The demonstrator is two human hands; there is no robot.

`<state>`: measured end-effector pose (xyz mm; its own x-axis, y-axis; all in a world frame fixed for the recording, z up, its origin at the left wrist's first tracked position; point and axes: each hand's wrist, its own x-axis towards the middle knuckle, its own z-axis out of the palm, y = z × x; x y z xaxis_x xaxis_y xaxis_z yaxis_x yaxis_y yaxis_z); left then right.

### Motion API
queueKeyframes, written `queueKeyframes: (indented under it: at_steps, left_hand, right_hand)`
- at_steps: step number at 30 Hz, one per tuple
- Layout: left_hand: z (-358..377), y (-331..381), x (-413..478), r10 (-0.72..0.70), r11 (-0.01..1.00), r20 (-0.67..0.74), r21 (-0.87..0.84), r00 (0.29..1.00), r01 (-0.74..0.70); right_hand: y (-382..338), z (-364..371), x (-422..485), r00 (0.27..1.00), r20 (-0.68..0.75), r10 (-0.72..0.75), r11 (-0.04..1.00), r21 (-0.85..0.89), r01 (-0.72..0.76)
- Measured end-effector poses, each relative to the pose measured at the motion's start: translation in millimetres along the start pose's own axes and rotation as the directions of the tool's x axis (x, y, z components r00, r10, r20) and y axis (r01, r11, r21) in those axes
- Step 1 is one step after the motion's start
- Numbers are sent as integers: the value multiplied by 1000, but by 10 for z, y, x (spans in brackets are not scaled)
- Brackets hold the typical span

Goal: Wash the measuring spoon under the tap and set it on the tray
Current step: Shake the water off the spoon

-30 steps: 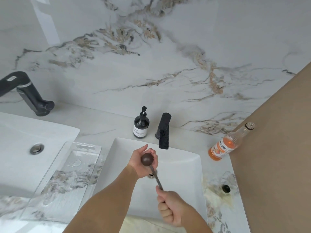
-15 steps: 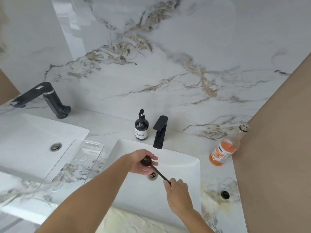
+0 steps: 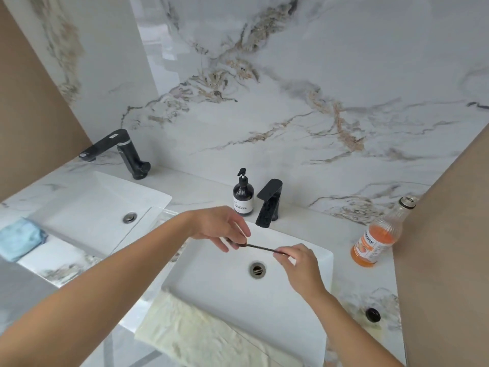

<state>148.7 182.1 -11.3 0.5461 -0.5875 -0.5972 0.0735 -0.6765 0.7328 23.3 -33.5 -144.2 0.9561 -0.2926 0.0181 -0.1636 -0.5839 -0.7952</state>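
Note:
The dark measuring spoon (image 3: 260,247) is held level above the white sink (image 3: 304,300), only its thin handle showing. My left hand (image 3: 219,227) covers and grips the bowl end. My right hand (image 3: 297,263) pinches the handle tip between thumb and fingers. The black tap (image 3: 268,202) stands just behind the sink, with no water visible from it. The clear tray (image 3: 140,229) lies between the two sinks, mostly hidden by my left forearm.
A black soap pump bottle (image 3: 243,194) stands left of the tap. An open bottle of orange liquid (image 3: 375,242) and its black cap (image 3: 372,314) sit at the right. A second sink (image 3: 87,207) with tap and a blue cloth (image 3: 19,238) lie left; a pale towel (image 3: 201,335) hangs in front.
The spoon has turned from pointing toward me to lying level across the sink. My left hand closed over its bowl and my right hand slid to the handle tip. The view has lifted and widened.

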Motion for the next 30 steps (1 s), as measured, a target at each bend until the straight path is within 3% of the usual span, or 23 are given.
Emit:
queueKeyframes:
  at_steps: [3,7,10,14,19,23,25,30]
  left_hand:
    - [90,288,-66,38,973,-43,228,998,-27]
    - [307,629,-87,60,794,-93,607,994,9]
    - [429,780,-109,41,735,-97,677,994,36]
    - [456,872,-117,15,720,-72,693,997,39]
    - [422,868,-118,-7,807,76,589,997,-39]
    - [287,719,-85,80,977,145,184,986,-106]
    - [221,523,-49,122,992,156,16,980,-126]
    - [105,-54,101,164,983,136,-110,977,-149]
  right_hand:
    - [-30,111,-71,997,71,11,1000,7,-12]
    - [-102,338,-293,982,179,58,989,123,-80]
    - [-129,397,-360,961,262,95,974,177,-144]
    - [-141,340,-367,959,253,125,965,194,-177]
    - [-216,318,-415,947,266,179,940,236,-244]
    - [-470,326,-430,916,337,218,860,378,-344]
    - [-615,330,-428,908,363,209,842,405,-356]
    - [-958,452,-399,883,422,205,845,380,-377]
